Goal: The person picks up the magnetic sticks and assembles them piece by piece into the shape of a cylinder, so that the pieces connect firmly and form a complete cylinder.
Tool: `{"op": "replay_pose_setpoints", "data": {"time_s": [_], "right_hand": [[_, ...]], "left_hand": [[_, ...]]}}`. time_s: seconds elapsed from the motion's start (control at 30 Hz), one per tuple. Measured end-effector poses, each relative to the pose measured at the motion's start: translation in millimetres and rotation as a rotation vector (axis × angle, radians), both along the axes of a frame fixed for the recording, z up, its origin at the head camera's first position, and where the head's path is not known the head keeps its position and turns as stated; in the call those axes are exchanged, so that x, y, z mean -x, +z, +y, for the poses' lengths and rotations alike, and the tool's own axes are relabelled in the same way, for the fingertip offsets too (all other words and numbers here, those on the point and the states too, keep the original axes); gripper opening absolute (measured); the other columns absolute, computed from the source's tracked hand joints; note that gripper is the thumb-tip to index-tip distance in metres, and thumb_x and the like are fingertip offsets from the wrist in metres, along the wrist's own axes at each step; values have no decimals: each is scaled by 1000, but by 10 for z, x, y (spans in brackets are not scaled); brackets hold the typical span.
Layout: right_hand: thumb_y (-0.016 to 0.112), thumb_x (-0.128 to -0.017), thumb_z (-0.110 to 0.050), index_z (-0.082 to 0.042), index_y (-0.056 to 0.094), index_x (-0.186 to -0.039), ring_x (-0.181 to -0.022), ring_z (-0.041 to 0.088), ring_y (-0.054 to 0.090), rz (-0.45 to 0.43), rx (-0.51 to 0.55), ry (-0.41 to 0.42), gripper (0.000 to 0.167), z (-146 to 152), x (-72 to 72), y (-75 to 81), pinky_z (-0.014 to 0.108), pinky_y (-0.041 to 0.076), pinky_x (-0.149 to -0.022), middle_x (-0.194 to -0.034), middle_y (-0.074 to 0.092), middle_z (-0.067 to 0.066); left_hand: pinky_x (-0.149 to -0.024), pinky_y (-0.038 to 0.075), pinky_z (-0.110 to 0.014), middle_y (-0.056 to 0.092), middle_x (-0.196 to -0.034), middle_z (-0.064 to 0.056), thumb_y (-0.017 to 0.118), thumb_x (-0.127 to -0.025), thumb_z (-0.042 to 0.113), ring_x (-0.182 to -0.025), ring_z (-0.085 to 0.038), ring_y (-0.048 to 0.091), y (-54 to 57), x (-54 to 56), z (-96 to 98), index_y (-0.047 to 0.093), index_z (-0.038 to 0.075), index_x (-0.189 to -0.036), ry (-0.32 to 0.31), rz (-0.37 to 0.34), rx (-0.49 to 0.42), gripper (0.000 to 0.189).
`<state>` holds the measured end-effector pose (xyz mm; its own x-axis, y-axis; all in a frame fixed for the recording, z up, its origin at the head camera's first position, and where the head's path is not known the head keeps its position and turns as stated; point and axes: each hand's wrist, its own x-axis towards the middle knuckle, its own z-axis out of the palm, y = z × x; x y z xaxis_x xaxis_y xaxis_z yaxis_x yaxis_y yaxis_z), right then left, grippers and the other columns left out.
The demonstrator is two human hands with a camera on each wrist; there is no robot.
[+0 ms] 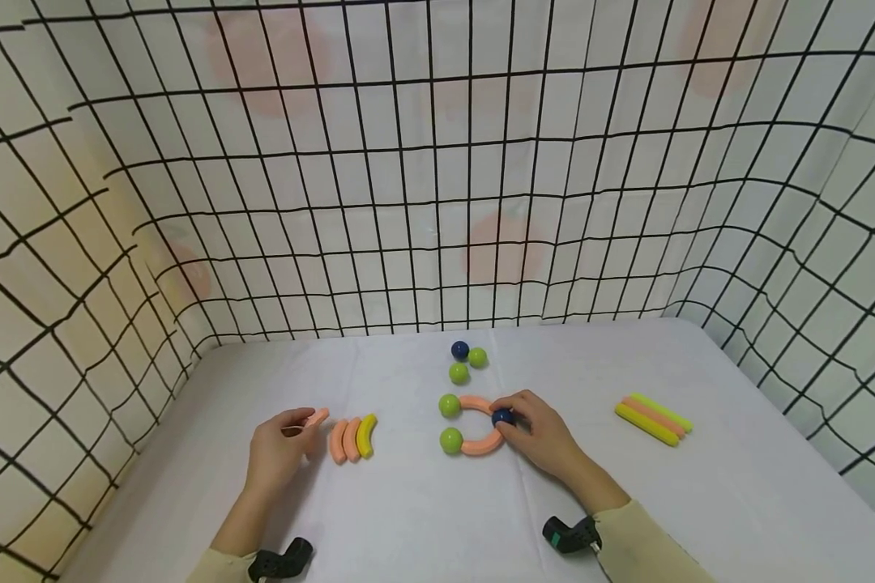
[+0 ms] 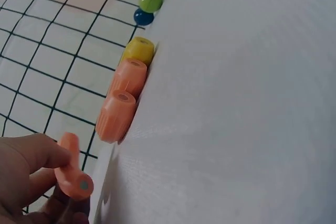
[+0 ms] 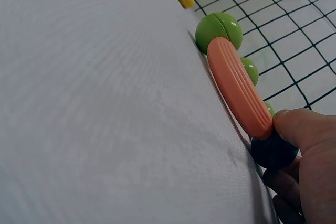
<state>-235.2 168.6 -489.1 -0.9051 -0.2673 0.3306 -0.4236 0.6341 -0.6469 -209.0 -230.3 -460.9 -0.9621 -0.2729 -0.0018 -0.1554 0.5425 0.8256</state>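
Note:
My left hand point(image 1: 280, 445) pinches an orange curved rod point(image 2: 73, 169) above the table, left of two more orange curved rods point(image 1: 344, 441) and a yellow curved rod point(image 1: 366, 436). On the right, my right hand point(image 1: 543, 433) grips a dark blue ball point(image 1: 503, 417) between thumb and fingers. Two orange curved rods, an upper one point(image 1: 475, 402) and a lower one point(image 1: 484, 445), reach from that ball to two green balls, one at the top point(image 1: 449, 406) and one at the bottom point(image 1: 451, 440). Together they form an arc that opens to the left.
Behind the arc lie a loose dark blue ball point(image 1: 460, 351) and two green balls point(image 1: 458, 373). Straight yellow and orange rods point(image 1: 652, 419) lie side by side at the right. A black wire grid point(image 1: 437, 202) borders the white table point(image 1: 423, 518) at the back and sides.

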Motion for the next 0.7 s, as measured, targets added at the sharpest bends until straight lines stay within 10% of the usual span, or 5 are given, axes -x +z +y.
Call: {"op": "replay_pose_setpoints", "data": {"time_s": [0.7], "right_hand": [[74, -89, -13, -23, 70, -115, -100, 11, 61, 38, -10, -15, 28, -11, 7, -8, 36, 52, -91, -107, 64, -4]], "left_hand": [[-89, 48, -23, 64, -112, -6, 70, -92, 43, -97, -18, 57, 349, 60, 348, 61, 12, -124, -57, -38, -330, 46]]}}
